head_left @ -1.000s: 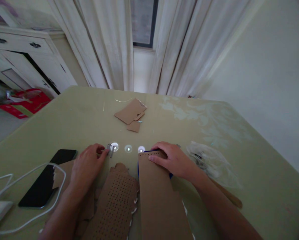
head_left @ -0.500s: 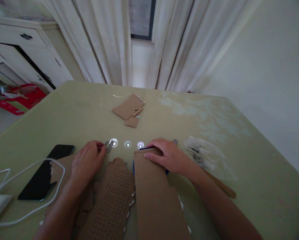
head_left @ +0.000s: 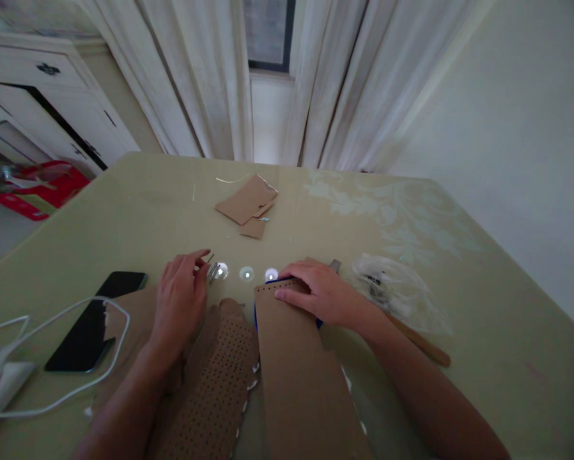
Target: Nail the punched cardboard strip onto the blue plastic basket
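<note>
My left hand (head_left: 184, 287) is raised a little above the table, its fingertips pinched on a thin nail (head_left: 211, 258). Just below those fingertips lies a small bunch of similar nails (head_left: 213, 273). My right hand (head_left: 318, 291) grips the far end of a long cardboard strip (head_left: 296, 364), thumb on top and fingers over the far edge. A row of small holes runs along that end. Something blue (head_left: 319, 323) shows from under the strip; most of it is hidden. Between my hands lies a cardboard piece (head_left: 220, 370) punched with many holes.
A black phone (head_left: 83, 338) and a white cable (head_left: 124, 326) lie at left. Cardboard scraps (head_left: 246, 200) are farther back. At right, a clear plastic bag (head_left: 397, 287) partly covers a wooden handle (head_left: 426, 348); a metal end (head_left: 335, 265) sticks out beyond my right hand.
My left hand has lifted slightly and shifted right, and a nail now shows at its fingertips. My right hand stays on the cardboard strip.
</note>
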Available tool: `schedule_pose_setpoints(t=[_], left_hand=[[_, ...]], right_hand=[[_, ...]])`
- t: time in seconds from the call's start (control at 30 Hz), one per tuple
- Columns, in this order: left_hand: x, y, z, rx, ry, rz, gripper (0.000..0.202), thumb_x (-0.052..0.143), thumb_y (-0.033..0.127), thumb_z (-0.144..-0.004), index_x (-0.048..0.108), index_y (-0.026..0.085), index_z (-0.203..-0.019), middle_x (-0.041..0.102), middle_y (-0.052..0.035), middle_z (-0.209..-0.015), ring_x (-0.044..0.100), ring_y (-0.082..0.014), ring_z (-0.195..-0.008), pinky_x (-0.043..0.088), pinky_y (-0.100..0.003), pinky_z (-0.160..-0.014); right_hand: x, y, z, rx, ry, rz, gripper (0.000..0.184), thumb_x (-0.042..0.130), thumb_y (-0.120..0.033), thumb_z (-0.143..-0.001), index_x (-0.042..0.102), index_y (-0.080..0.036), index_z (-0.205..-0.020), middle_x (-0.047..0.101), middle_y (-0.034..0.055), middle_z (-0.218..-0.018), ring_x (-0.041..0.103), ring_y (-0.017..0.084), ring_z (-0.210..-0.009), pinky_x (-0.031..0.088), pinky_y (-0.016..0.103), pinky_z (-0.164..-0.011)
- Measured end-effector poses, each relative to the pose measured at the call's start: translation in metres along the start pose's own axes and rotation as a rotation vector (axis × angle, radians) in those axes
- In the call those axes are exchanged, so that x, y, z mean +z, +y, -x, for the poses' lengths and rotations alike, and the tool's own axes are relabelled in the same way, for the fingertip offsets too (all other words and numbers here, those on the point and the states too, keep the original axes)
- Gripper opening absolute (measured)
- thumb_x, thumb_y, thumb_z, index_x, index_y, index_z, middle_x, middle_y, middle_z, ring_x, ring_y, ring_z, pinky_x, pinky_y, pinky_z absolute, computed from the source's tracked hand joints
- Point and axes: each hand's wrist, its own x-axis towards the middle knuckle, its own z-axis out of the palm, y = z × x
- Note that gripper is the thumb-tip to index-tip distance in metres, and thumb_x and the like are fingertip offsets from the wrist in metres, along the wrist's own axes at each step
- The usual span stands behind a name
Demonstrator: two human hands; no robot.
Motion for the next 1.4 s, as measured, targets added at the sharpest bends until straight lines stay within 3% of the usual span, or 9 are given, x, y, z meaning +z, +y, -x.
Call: schedule_pose_setpoints(t=[0.13,0.3,0.5,0.9,1.4], left_hand=[[0.002,0.031,0.016,0.098,0.029,0.37,0.018,0.062,0.034,-0.106,0.075,0.021,-0.108,0.077,-0.0061,-0.101,0.068,-0.0213,-0.087,0.055,-0.033,-0.08],[0.006,0.046,0.031,0.115,-0.071,0.569,0.011,0.069,0.029,-0.103,0.077,0.022,-0.103,0.079,-0.0032,-0.094,0.07,-0.0176,-0.082,0.054,-0.029,-0.075],[0.005,0.048,0.03,0.058,-0.098,0.613,0.012,0.072,0.03,-0.099,0.081,0.022,-0.101,0.083,-0.0037,-0.093,0.074,-0.0184,-0.081,0.057,-0.029,-0.072],[0.002,0.053,0.03,0.116,-0.169,0.612,0.013,0.072,0.028,-0.1,0.084,0.023,-0.099,0.084,-0.0043,-0.094,0.076,-0.0194,-0.085,0.058,-0.029,-0.074],[0.0,0.056,0.031,0.168,-0.127,0.585,0.013,0.071,0.022,-0.1,0.084,0.023,-0.099,0.084,-0.0025,-0.092,0.077,-0.0182,-0.084,0.059,-0.028,-0.076]], right_hand=[[-0.001,0.001,0.001,-0.015,-0.016,0.002,0.037,0.071,-0.048,-0.108,0.08,-0.018,-0.128,0.082,0.0119,-0.124,0.073,0.03,-0.115,0.05,0.041,-0.102],[-0.002,0.003,0.001,-0.015,-0.018,0.008,0.039,0.068,-0.053,-0.109,0.081,-0.02,-0.125,0.083,0.0118,-0.12,0.073,0.03,-0.11,0.051,0.042,-0.1],[-0.002,0.001,0.0,-0.021,-0.025,0.029,0.04,0.066,-0.055,-0.109,0.08,-0.02,-0.123,0.082,0.012,-0.119,0.072,0.03,-0.11,0.05,0.041,-0.097],[-0.002,0.0,0.002,-0.006,-0.031,0.015,0.04,0.066,-0.053,-0.11,0.08,-0.02,-0.127,0.082,0.0125,-0.122,0.072,0.031,-0.114,0.05,0.042,-0.101],[-0.001,0.0,0.001,0.001,-0.034,0.013,0.039,0.066,-0.051,-0.11,0.079,-0.019,-0.127,0.082,0.0121,-0.122,0.073,0.031,-0.114,0.05,0.042,-0.102]])
